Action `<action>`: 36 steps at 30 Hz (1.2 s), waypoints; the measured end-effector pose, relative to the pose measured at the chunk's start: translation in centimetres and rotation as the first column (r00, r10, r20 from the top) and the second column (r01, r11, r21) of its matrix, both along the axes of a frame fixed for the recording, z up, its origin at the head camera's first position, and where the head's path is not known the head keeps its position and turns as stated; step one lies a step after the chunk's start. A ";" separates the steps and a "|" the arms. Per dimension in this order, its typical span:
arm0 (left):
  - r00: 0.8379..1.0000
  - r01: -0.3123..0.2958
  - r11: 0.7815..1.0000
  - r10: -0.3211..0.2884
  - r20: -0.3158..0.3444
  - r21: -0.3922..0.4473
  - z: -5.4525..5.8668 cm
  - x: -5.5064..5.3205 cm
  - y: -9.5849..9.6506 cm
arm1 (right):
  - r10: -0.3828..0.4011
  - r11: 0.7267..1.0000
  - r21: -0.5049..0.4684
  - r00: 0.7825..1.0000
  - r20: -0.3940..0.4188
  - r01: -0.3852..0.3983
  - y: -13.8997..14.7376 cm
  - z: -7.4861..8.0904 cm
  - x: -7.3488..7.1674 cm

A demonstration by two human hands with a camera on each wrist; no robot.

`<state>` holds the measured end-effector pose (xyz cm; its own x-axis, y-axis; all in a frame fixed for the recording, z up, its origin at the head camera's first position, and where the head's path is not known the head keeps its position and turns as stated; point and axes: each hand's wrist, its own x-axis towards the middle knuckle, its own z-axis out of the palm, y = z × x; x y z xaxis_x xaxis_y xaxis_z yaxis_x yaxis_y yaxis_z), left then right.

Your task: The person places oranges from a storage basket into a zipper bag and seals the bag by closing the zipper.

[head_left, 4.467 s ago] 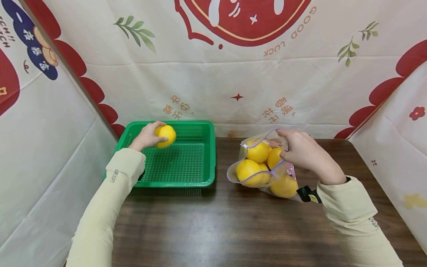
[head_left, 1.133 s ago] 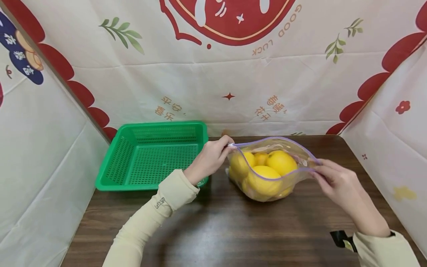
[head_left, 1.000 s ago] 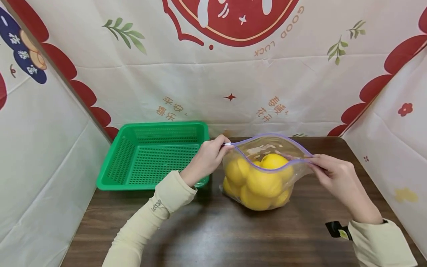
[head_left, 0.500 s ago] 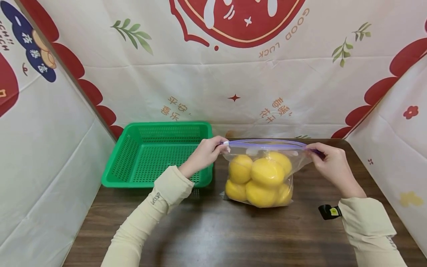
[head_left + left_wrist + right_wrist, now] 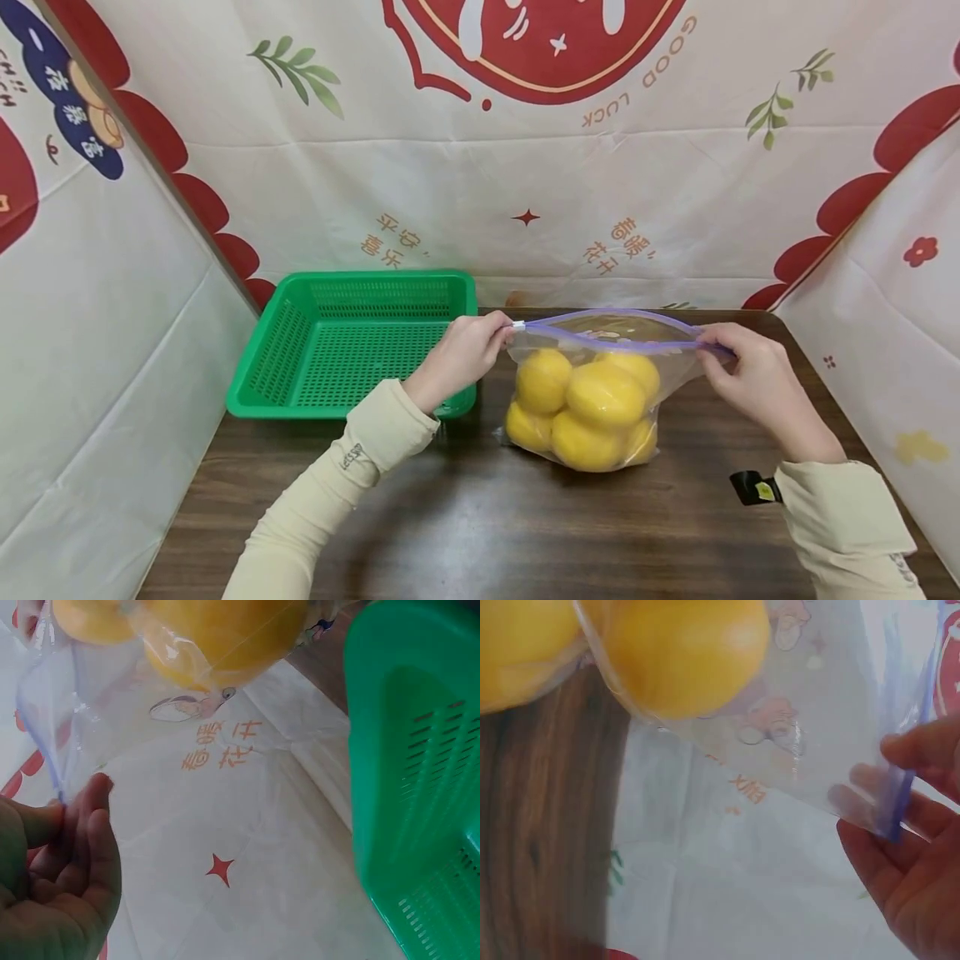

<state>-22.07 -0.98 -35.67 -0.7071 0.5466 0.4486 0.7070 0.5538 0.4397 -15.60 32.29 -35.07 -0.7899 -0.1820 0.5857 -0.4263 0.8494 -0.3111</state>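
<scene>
A clear zip bag (image 5: 678, 375) with a purple zip stands on the table, packed with several round yellow fruits (image 5: 603, 393). My left hand (image 5: 459, 357) pinches the bag's top left corner beside the white slider (image 5: 518, 326). At the opposite end of the zip, my right hand (image 5: 761, 387) grips the corner between thumb and fingers. The mouth gapes a little between the hands. In the left wrist view, thumb and fingers of the left hand (image 5: 64, 877) close on the zip's end. The right wrist view shows the right hand (image 5: 911, 855) pinching the purple strip.
A green plastic basket (image 5: 242, 398) stands left of the bag, partly behind the left hand. Dark wooden table (image 5: 480, 525) lies in front. White printed cloth (image 5: 450, 183) walls rise behind and at both sides. A black strap (image 5: 752, 488) sits by the right cuff.
The left hand, which held a yellow fruit over the basket, now pinches the bag's left corner. The bag has gone from slumped to upright. Since half a second ago its mouth has parted slightly.
</scene>
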 end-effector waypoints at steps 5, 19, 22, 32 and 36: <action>0.996 0.043 0.998 -0.040 -0.085 0.039 -0.2 0.4 0.0 | 0.086 0.995 -0.043 0.994 -0.062 -0.089 -2.6 2.2 0.8; 0.988 0.057 0.997 -0.049 -0.146 0.051 -0.4 0.6 0.1 | 0.254 0.955 0.176 0.964 -0.083 -0.237 -16.9 2.5 -2.4; 0.988 0.060 0.997 -0.053 -0.146 0.043 -0.4 0.6 0.1 | 0.273 0.951 0.178 0.959 -0.084 -0.255 -16.9 2.0 -3.0; 0.978 0.053 0.997 -0.042 -0.206 0.048 -0.5 0.6 0.4 | 0.247 0.939 0.274 0.962 -0.114 -0.209 -16.0 1.7 -3.0; 0.973 0.050 0.997 -0.035 -0.227 0.059 -0.5 0.6 0.6 | 0.249 0.931 0.302 0.961 -0.121 -0.203 -15.2 1.6 -3.0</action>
